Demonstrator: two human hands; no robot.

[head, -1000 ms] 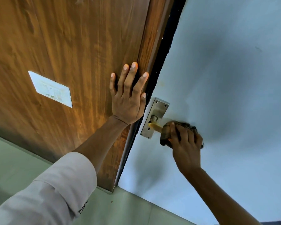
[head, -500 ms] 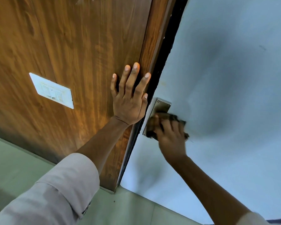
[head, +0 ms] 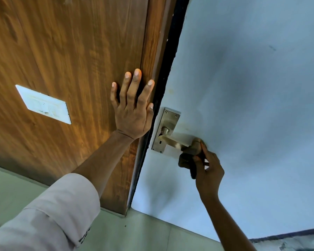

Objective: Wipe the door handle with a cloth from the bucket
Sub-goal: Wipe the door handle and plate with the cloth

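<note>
A brass lever door handle [head: 172, 141] sticks out from a steel backplate [head: 168, 124] on the pale blue door [head: 243, 105]. My right hand [head: 209, 171] grips a dark brown cloth [head: 188, 158] wrapped around the lever's outer end; the rest of the lever is bare. My left hand [head: 134, 109] lies flat with fingers spread on the wooden panel [head: 71, 51] just left of the door edge, holding nothing. No bucket is in view.
A white switch plate [head: 43, 105] is set in the wooden panel at the left. A dark gap [head: 170, 51] runs between the wooden frame and the door. Pale green floor tiles [head: 143, 232] lie below.
My right hand has slid the cloth from the backplate and the lever's root out to the lever's free end, uncovering the plate and most of the lever. My left hand stays pressed on the wood.
</note>
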